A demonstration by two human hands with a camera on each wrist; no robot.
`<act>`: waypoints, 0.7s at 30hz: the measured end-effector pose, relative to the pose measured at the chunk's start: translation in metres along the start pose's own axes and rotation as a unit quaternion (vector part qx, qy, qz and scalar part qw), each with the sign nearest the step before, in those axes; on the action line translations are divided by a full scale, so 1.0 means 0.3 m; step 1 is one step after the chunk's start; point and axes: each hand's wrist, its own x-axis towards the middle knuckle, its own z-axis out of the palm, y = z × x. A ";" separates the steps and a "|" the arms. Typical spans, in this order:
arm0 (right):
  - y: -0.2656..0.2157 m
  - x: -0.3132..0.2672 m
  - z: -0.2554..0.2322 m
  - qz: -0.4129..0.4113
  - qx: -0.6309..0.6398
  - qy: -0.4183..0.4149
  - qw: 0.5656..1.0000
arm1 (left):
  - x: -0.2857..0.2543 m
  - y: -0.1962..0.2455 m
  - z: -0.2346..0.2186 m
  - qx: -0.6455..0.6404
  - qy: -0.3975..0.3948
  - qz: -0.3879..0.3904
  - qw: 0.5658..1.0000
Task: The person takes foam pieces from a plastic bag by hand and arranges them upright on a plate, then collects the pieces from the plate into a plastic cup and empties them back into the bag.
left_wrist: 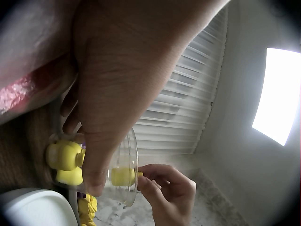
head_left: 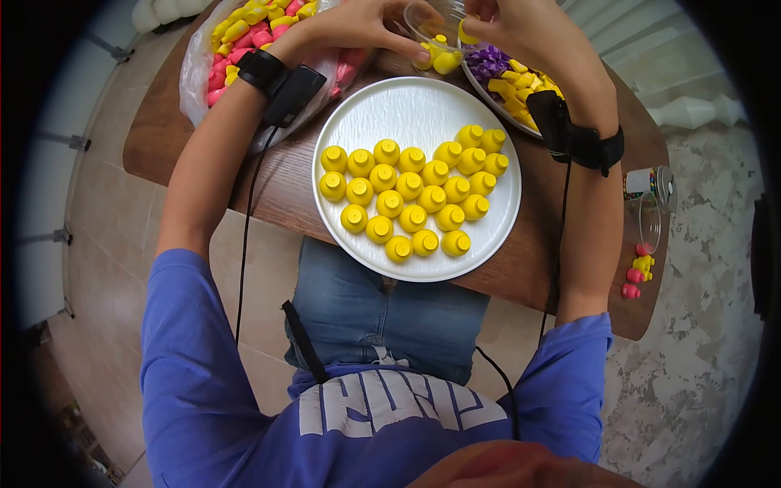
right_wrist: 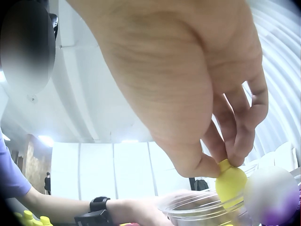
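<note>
My left hand (head_left: 358,26) holds a clear plastic cup (left_wrist: 128,146), thumb along its near side, above the far edge of a white round plate (head_left: 390,102). Several yellow pot-shaped pieces (left_wrist: 64,155) with narrow necks lie inside the cup. Between thumb and fingertips, my right hand (right_wrist: 188,89) pinches another yellow pot-shaped piece (right_wrist: 230,186) by its neck, at the cup's mouth. Many matching yellow pieces (head_left: 412,189) stand neck up on the white plate, grouped over its middle and near half.
A clear bag (head_left: 194,93) of pink and yellow pieces sits at the far left. Beyond the plate at right, another dish holds purple foil wraps (head_left: 488,63) and yellow ones. At the table's right edge are a lidded jar (head_left: 667,189), a clear cup (head_left: 648,220) and small pink pieces (head_left: 630,290).
</note>
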 end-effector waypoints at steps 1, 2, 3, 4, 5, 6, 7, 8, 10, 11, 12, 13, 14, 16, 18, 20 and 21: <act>0.008 0.000 0.015 -0.007 0.000 0.006 1.000 | -0.003 0.007 0.001 0.000 -0.001 0.000 1.000; 0.019 0.004 0.029 -0.007 0.000 0.006 1.000 | -0.006 0.014 0.002 0.001 -0.001 -0.001 1.000; 0.032 0.008 0.043 -0.038 -0.002 0.013 0.999 | -0.010 0.022 0.004 0.004 0.007 -0.014 1.000; 0.033 0.010 0.048 -0.069 -0.003 0.019 0.997 | -0.012 0.026 0.004 0.008 0.015 -0.027 0.999; 0.030 0.011 0.047 -0.068 -0.003 0.019 0.997 | -0.010 0.021 0.002 0.008 0.015 -0.027 0.999; 0.023 0.010 0.044 -0.054 0.007 -0.007 0.998 | -0.006 0.012 0.001 0.001 0.008 -0.022 1.000; 0.017 0.010 0.043 -0.040 0.017 -0.034 0.998 | -0.005 0.010 0.001 -0.006 0.001 -0.017 1.000; 0.016 0.010 0.044 -0.040 0.017 -0.034 0.998 | -0.005 0.008 0.001 -0.006 0.001 -0.018 1.000; 0.018 0.009 0.048 -0.014 0.012 -0.034 0.999 | -0.004 0.006 0.001 0.003 0.006 -0.018 1.000; 0.021 0.010 0.049 -0.014 0.012 -0.035 0.999 | -0.002 0.001 0.000 0.003 0.007 -0.018 1.000; 0.026 0.013 0.052 -0.017 0.018 -0.037 0.999 | 0.001 -0.007 -0.001 0.004 0.006 -0.017 1.000; 0.029 0.014 0.054 -0.020 0.024 -0.039 0.999 | 0.000 -0.008 -0.001 0.006 0.006 -0.016 1.000; 0.030 0.014 0.054 -0.020 0.025 -0.039 0.999 | 0.000 -0.008 -0.001 0.006 0.007 -0.017 1.000; 0.030 0.013 0.053 -0.023 0.037 -0.042 0.998 | -0.001 -0.007 0.002 -0.015 -0.004 -0.008 1.000; 0.023 0.012 0.050 -0.013 0.041 -0.047 0.998 | 0.003 -0.017 0.000 -0.007 -0.002 -0.006 1.000; 0.022 0.012 0.049 -0.001 0.045 -0.052 0.998 | 0.005 -0.018 -0.002 0.001 -0.001 -0.004 1.000; 0.024 0.013 0.051 -0.005 0.048 -0.050 0.998 | 0.005 -0.019 -0.003 0.007 -0.001 -0.001 1.000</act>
